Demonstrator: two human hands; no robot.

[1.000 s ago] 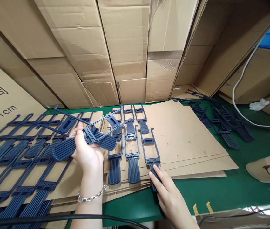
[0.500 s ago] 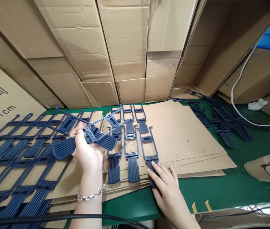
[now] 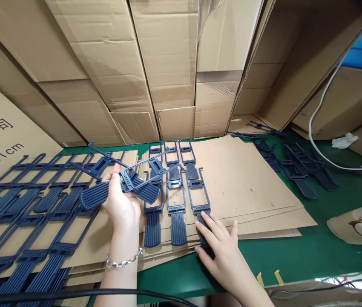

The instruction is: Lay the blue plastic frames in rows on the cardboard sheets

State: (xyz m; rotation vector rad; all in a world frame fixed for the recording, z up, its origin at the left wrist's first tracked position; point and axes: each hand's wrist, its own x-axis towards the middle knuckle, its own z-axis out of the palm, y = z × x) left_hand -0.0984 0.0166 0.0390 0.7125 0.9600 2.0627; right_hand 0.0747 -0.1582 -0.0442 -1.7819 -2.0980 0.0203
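Note:
In my left hand [image 3: 121, 209] are two dark blue plastic frames with ribbed paddles [image 3: 95, 196], crossed over each other and pinched between thumb and fingers above the cardboard. My right hand [image 3: 222, 245] lies with fingers stretched out over the ribbed paddle of a matching frame [image 3: 197, 197], partly covering it. That frame is rightmost in the front row on the stacked cardboard sheets [image 3: 248, 187]. Beside it lie two more frames, one in the middle [image 3: 176, 196] and one at the left [image 3: 153, 228]. A second row of such frames [image 3: 186, 155] lies behind them.
Several more frames [image 3: 34, 219] cover the cardboard at the left. A loose pile of dark blue parts [image 3: 305, 166] lies on the green table [image 3: 264, 256] at the right, near a paper cup [image 3: 360, 221]. Cardboard boxes [image 3: 174, 55] wall the back. A black cable [image 3: 81, 293] crosses the front.
My left hand has moved slightly right with the crossed frames. My right hand has shifted a little, its thumb now farther from the paddle's edge; the frame beneath moved slightly left.

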